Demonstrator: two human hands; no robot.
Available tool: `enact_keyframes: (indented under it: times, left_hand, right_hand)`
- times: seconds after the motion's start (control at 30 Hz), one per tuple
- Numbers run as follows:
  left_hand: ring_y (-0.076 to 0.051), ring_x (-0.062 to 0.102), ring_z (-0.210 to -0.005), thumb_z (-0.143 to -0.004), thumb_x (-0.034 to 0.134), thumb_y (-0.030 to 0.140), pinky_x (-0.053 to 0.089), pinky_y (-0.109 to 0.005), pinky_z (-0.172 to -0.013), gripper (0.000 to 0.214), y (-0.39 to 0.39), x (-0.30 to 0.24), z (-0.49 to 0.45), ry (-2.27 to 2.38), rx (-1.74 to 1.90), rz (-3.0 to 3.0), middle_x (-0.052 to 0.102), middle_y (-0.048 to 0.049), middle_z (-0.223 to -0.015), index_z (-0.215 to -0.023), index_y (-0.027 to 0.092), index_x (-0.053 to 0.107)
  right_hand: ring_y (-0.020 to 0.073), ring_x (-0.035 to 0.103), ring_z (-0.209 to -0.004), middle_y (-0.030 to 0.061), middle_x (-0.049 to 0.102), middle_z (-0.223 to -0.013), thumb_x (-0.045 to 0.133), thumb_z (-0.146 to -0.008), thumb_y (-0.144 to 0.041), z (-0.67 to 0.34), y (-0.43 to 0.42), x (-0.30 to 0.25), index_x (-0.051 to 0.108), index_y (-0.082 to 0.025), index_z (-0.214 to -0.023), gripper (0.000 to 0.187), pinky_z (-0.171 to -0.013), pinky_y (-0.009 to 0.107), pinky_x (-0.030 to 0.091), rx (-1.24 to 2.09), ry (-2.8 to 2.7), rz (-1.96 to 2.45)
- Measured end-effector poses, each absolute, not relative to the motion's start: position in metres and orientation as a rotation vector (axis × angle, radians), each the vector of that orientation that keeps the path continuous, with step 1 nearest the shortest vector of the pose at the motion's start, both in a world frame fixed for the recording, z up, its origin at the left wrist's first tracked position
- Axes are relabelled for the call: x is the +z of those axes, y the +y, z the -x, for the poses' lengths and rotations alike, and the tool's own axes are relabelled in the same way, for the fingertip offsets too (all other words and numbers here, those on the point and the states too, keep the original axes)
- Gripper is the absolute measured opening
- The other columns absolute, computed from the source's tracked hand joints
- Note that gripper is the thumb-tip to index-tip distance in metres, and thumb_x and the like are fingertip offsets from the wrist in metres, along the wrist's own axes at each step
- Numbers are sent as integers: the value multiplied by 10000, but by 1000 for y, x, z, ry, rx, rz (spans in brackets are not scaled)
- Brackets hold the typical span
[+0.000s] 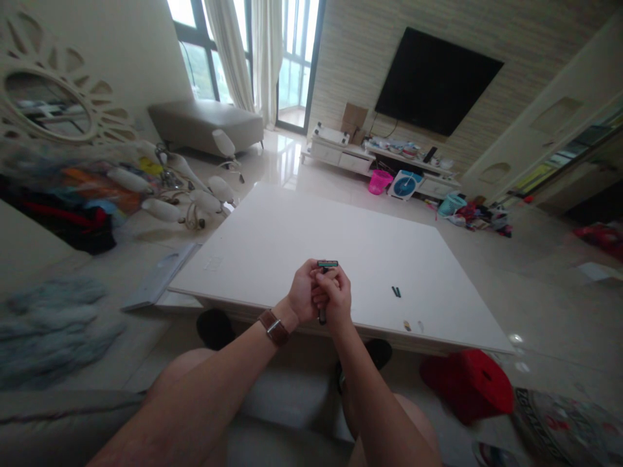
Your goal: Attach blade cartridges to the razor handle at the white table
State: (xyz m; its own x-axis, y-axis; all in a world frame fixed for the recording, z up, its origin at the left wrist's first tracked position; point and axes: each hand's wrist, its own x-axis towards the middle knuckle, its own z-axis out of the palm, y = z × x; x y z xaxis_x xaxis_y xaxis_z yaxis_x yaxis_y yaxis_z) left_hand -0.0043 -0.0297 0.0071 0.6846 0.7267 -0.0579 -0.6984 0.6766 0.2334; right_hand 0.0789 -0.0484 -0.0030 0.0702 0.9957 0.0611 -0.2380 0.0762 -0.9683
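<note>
Razor (328, 263), one, above the bench's (292, 240) near edge; left hand (304, 295) and right hand (339, 292) closed together around its handle. Head apparently already fitted to the handle. Dark green strips (398, 292), two, loose on the bench's right half, untouched. Containers, two: pink bin (379, 182), beyond the bench's far edge; pale-blue basket (450, 205), beyond its far right corner; contents indiscernible.

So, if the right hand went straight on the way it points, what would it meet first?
Likely the left hand: the right hand angles inward toward it, and they overlap around the razor, though depth and exact contact are unclear.
</note>
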Motion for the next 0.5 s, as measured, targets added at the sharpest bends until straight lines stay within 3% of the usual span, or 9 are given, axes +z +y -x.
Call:
enact_keyframes:
  times: [0.5]
  left_hand:
    - [-73,202,-292,-792,481,367,229,-174,-271,374,-30,7,4,154,804,-230,215,59,-403,-503,206,306]
  right_hand:
    - [92,480,-497,-14,642,-695,734,-716,-393,-79,-49,-5,635,-186,-849,265,-421,194,349,1223,-1010,1024]
